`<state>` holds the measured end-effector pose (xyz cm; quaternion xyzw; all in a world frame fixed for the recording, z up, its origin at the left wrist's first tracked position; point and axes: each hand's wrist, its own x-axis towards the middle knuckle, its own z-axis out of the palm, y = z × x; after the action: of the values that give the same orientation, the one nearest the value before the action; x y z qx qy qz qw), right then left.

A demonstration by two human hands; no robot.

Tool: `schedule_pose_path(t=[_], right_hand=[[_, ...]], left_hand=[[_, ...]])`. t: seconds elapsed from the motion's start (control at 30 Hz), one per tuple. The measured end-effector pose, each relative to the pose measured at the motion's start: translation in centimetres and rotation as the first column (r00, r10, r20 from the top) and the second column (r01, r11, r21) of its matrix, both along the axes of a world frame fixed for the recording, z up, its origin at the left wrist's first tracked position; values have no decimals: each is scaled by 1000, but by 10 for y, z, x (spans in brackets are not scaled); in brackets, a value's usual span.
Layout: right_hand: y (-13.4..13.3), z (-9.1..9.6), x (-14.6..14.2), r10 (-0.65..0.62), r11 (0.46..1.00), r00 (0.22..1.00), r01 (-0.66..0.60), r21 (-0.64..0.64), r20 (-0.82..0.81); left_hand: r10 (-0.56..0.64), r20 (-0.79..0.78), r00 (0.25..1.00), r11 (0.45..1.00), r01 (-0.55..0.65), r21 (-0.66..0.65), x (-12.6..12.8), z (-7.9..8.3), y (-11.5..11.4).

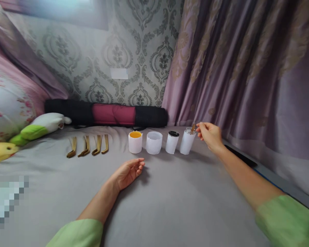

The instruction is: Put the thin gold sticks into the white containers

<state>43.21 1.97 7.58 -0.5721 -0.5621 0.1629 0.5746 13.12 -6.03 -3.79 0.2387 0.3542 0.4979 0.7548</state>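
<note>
On the right, my right hand (209,134) pinches a thin gold-brown strip (193,128) at the mouth of a tall white-wrapped jar (186,143) with a clear glass rim. The strip's lower end is inside the rim. My left hand (130,174) hovers low over the sheet, fingers loosely curled and holding nothing. Just beyond it stand a white cup with a yellow inside (135,144) and a wide translucent white cup (154,144). A white-wrapped cup with a black rim (172,144) stands beside the jar. Several bundles of bent gold strips (84,146) lie in a row at left.
Everything stands on a grey sheet (159,202). Behind lies a long black and maroon roll (113,115) against the patterned wall. Plush toys (41,127) are at left, purple curtains (221,68) at right. A dark flat object (240,155) lies beyond my right forearm.
</note>
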Motion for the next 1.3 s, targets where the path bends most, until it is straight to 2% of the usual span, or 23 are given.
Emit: schedule_pose_path(t=[0.27, 0.53, 0.73, 1.07, 1.3], right_hand=[[-24, -26, -31, 169, 985, 974, -170, 5, -153], [-40, -42, -61, 276, 957, 924, -289, -10, -265], [-38, -61, -74, 286, 949, 929, -309, -66, -237], [-37, -115, -91, 316, 920, 944, -329, -214, -95], [-36, -127, -94, 312, 913, 950, -302, -275, -7]], left_hand=[[-18, 35, 999, 1000, 18, 21, -3, -3, 1], [-15, 48, 999, 1000, 15, 15, -4, -3, 4], [-15, 46, 999, 1000, 14, 17, -4, -3, 3], [-6, 28, 1000, 1000, 6, 20, -3, -2, 3], [-21, 16, 1000, 999, 20, 43, -3, -2, 2]])
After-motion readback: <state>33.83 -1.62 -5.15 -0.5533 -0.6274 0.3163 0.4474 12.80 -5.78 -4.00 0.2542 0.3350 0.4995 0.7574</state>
